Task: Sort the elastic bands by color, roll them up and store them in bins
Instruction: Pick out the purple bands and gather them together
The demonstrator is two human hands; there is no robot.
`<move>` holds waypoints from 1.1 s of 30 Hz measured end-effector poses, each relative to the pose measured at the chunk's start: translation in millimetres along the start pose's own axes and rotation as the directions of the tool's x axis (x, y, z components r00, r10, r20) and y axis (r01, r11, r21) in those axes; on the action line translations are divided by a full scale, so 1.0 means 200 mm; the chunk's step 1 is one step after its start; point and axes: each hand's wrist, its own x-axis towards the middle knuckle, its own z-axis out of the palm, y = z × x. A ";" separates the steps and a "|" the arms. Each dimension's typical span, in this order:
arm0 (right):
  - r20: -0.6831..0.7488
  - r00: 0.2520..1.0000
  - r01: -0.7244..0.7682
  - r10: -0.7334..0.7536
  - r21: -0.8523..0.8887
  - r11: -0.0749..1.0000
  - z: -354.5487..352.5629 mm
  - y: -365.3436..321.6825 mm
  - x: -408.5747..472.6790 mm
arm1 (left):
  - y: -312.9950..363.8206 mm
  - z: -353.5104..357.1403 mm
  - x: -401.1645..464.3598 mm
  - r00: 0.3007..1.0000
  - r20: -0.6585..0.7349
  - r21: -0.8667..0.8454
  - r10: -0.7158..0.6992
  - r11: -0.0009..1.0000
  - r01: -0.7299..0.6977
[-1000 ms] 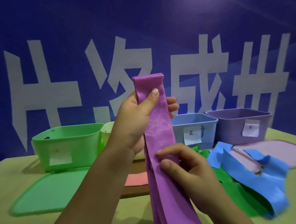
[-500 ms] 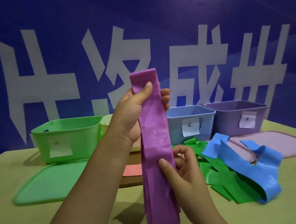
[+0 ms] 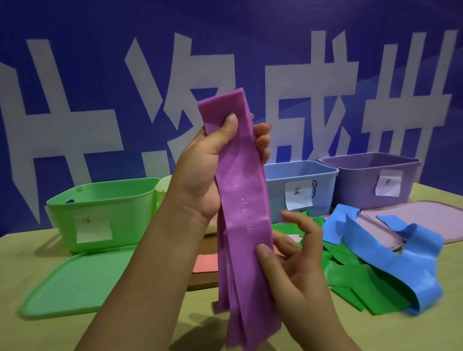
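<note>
purple bands held up in a loose stack, roll not begun

purple bands [image 3: 240,202], several layers folded flat, held upright in the air above the table [image 3: 24,348], in front of the bins. left hand [image 3: 205,171] grasps the upper part: thumb across the front, fingertips wrapped round the right edge. right hand [image 3: 292,255] is lower down, thumb pressed to the stack's right edge, the other fingers spread and loosely bent behind it; it steadies more than it clamps.

risks, as judged from here:
- lower ends hang free and uneven. if rolling starts from that end, layers likely slide apart and the roll comes out skewed.
- only the top is firmly pinched. a slackened left thumb could let inner layers slip out and drop.
- elastic stuff should spring open once let go, so a loose roll may unwind in the bin.
- purple bin [image 3: 361,183] sits far right, behind the blue band [image 3: 392,249] and green bands [image 3: 348,282] heaped on the table; a reach across could drag those or mix colours.
- blue bin [image 3: 285,183] stands right beside the purple one, easy to mis-drop. green bin [image 3: 102,207] is well off left.
</note>
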 end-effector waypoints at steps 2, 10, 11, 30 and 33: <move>0.090 0.995 0.054 -0.047 -0.076 0.996 0.00 -0.02 -0.01 | 0.00 0.00 0.00 1.000 -0.011 0.000 0.001 1.000 -0.001; 0.223 0.974 0.101 -0.038 -0.279 0.955 0.06 0.03 -0.06 | -0.01 -0.06 0.04 0.991 -0.131 -0.060 0.002 0.998 -0.010; 0.226 0.974 0.096 -0.032 -0.277 0.956 0.06 0.03 -0.07 | -0.01 -0.07 0.04 0.989 -0.146 -0.066 0.007 0.998 -0.017; 0.118 0.989 -0.069 0.089 -0.170 0.983 0.05 0.07 -0.05 | 0.13 -0.12 0.02 0.992 -0.102 -0.172 0.075 0.981 -0.092; -0.045 0.993 -0.116 0.111 -0.138 0.984 0.07 0.07 -0.05 | 0.14 -0.10 0.01 0.993 -0.080 -0.132 0.091 0.986 -0.101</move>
